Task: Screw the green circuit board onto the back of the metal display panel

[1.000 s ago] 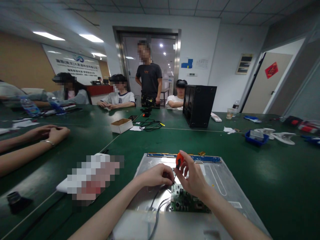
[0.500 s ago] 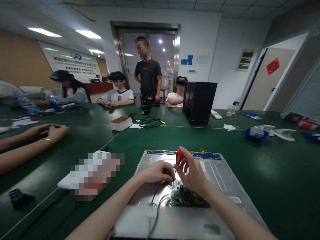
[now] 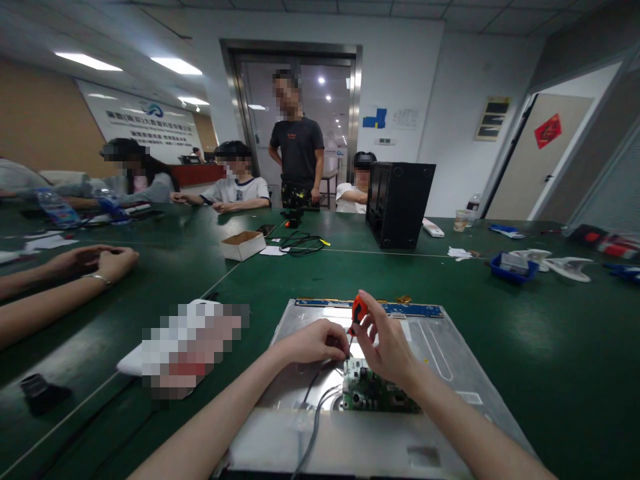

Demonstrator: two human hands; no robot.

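Observation:
An orange and black screwdriver point(image 3: 359, 311) stands nearly upright in my right hand point(image 3: 389, 343), its handle gripped by the fingers and its shaft pointing down. The tip meets the top left corner of a green circuit board point(image 3: 367, 392). My left hand point(image 3: 320, 341) is closed beside that corner, fingertips pinched together near the shaft; what they hold is hidden. Under both hands lies a silver metal display panel point(image 3: 445, 353) with a blue strip board point(image 3: 420, 311) along its far edge. A grey cable point(image 3: 316, 427) runs from the circuit board toward me.
A masked-out white item point(image 3: 133, 360) and a small black part point(image 3: 40, 393) lie at left. Another person's hands point(image 3: 110, 263) rest at far left. Beyond are a white box point(image 3: 243, 245), a black cable point(image 3: 303, 245), a black computer case point(image 3: 400, 205) and a blue tray point(image 3: 513, 268).
The screwdriver handle has turned slightly in my right hand, showing more orange. My left hand stays in place. Across the table, a seated person has moved one hand outward to the left.

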